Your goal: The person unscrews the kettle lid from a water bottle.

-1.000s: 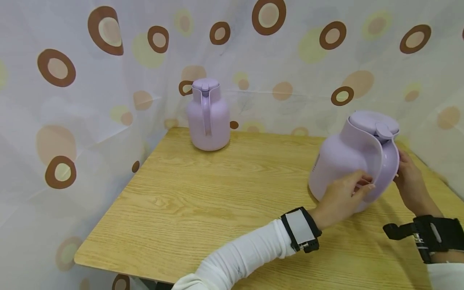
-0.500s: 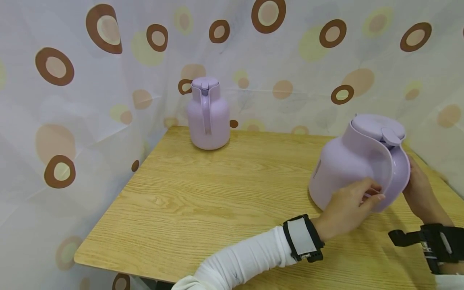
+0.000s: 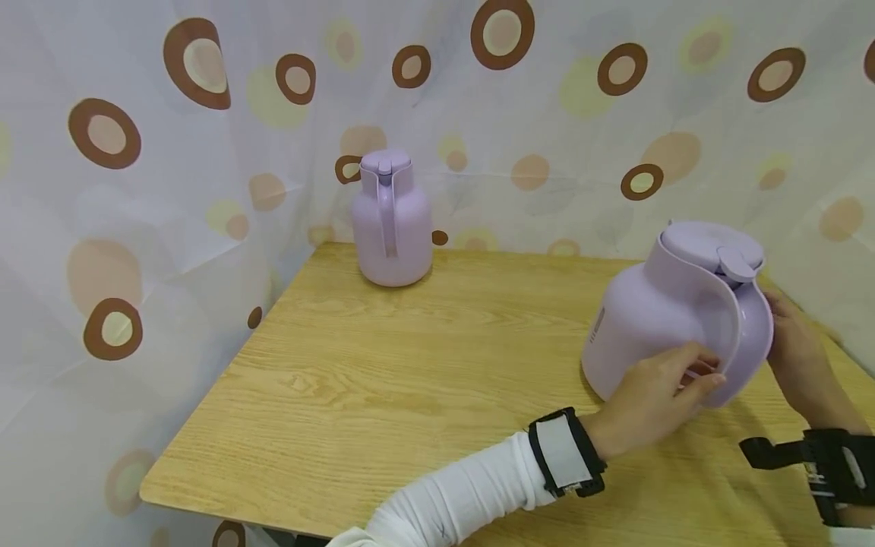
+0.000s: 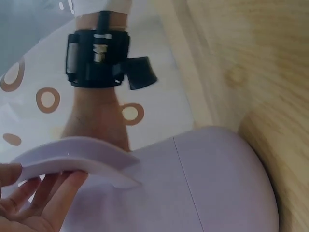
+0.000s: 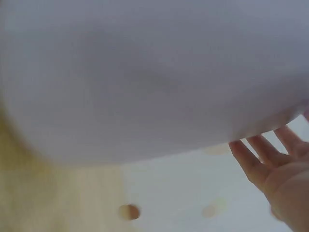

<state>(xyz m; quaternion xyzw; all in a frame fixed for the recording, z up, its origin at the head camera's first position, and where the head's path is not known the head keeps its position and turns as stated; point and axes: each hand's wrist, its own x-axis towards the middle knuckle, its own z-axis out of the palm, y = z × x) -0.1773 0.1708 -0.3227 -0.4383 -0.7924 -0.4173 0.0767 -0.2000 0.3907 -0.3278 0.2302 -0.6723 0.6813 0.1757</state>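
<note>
My left hand (image 3: 649, 395) pinches the curved lilac plastic handle (image 3: 752, 334) of a tilted, round-bodied lilac plastic jug (image 3: 649, 323) near the wooden tabletop (image 3: 342, 395)'s right edge; my right hand (image 3: 800, 357)'s extended fingers touch its far side, probably steadying the lean. A matching lilac plastic jug (image 3: 410, 235) stands upright by the back-left corner.

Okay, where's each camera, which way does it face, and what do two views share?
Head: worn on the head, facing forward and down at the table, near jug and far jug; forearms, left hand and right hand show.
Left wrist: worn there, facing the near jug's handle; left fingers and the right wrist's black strap show.
Right wrist: worn there, facing the near jug's blurred side; right fingers show.
Shared: head and left wrist both show that handle.
</note>
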